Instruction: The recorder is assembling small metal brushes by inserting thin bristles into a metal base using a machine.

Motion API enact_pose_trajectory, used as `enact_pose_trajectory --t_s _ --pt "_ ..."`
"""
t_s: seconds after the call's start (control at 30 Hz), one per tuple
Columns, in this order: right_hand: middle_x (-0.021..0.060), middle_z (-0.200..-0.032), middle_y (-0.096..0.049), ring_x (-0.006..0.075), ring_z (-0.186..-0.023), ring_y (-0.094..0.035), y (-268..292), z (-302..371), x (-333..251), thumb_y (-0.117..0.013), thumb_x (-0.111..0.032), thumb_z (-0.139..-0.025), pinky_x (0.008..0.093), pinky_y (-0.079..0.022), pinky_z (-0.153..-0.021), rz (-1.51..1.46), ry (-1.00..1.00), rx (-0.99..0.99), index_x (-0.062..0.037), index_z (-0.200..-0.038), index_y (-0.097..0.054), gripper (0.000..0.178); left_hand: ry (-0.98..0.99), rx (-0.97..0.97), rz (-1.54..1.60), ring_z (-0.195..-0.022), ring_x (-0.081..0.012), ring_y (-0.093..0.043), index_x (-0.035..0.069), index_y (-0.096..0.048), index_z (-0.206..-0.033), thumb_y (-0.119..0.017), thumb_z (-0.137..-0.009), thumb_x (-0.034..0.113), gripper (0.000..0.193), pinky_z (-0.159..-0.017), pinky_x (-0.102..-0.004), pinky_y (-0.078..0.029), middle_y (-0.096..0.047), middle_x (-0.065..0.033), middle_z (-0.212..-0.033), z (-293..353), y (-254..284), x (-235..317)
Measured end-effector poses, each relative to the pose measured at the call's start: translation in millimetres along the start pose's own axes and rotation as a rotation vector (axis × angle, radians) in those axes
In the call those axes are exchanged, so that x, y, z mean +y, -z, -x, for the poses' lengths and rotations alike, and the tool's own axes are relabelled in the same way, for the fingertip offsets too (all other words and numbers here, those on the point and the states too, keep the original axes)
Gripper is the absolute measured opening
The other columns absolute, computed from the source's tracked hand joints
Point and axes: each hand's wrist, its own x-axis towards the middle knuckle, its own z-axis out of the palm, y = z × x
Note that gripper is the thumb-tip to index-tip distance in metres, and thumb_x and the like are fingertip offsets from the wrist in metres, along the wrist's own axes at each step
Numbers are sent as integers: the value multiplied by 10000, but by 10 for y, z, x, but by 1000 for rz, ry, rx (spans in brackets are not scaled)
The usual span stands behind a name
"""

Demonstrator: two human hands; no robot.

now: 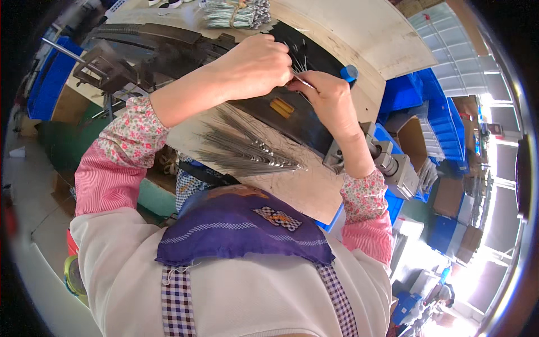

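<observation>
My left hand (pixel 255 63) is closed in a fist above the dark work surface, its fingertips hidden; I cannot make out what it grips. Close against it, my right hand (pixel 330 101) pinches a thin pale wire-like strip (pixel 305 82) between thumb and fingers. Several thin silvery wires (pixel 301 62) fan out just beyond the fingers. Nearer to me, a spread bundle of thin grey metal wires (pixel 247 153) lies on the wooden tabletop (pixel 314 194). Two small yellow blocks (pixel 281 107) rest on the dark surface below my hands.
A dark metal fixture (pixel 112 70) stands at the left. Behind lies a tied bundle of silvery rods (pixel 236 13). A blue cap-like cylinder (pixel 349 73) sits beyond my right hand. At the right are a grey metal device (pixel 393 168) and blue bins (pixel 446 126).
</observation>
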Motion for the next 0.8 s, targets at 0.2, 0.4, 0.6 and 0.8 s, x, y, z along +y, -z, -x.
enact_pose_trajectory --t_s 0.2,0.4,0.6,0.8 --pt "137 -790 -642 318 -742 -632 -78 -53 -13 -702 -49 -745 368 -508 -663 -145 -125 123 -2 -859 -642 137 134 474 29 -775 -209 -568 82 -690 -839 -597 -794 110 107 -669 -303 -443 -605 -13 -801 212 38 117" --pt "171 -818 -649 355 -776 -623 -281 -168 76 -676 -83 -761 392 -502 -703 -159 -175 -3 0 -870 -659 138 1085 213 1655 -530 -151 -537 10 -637 -899 -483 -989 331 367 -518 -251 -443 -563 -63 -649 860 -603 879" --pt "186 -766 -630 373 -748 -607 -258 -167 114 -672 -83 -738 407 -493 -690 -176 -272 -63 14 -800 -648 118 694 287 3108 -407 -107 -409 53 -529 -756 -349 -955 591 601 -336 -254 -325 -472 -42 -572 780 -90 151" --pt "193 -768 -630 374 -761 -610 -266 -171 65 -667 -92 -741 409 -496 -700 -161 -243 -71 4 -803 -659 114 1017 189 2075 -449 -105 -490 -4 -522 -982 -533 -938 338 345 -396 -219 -400 -586 -94 -666 625 -111 641"
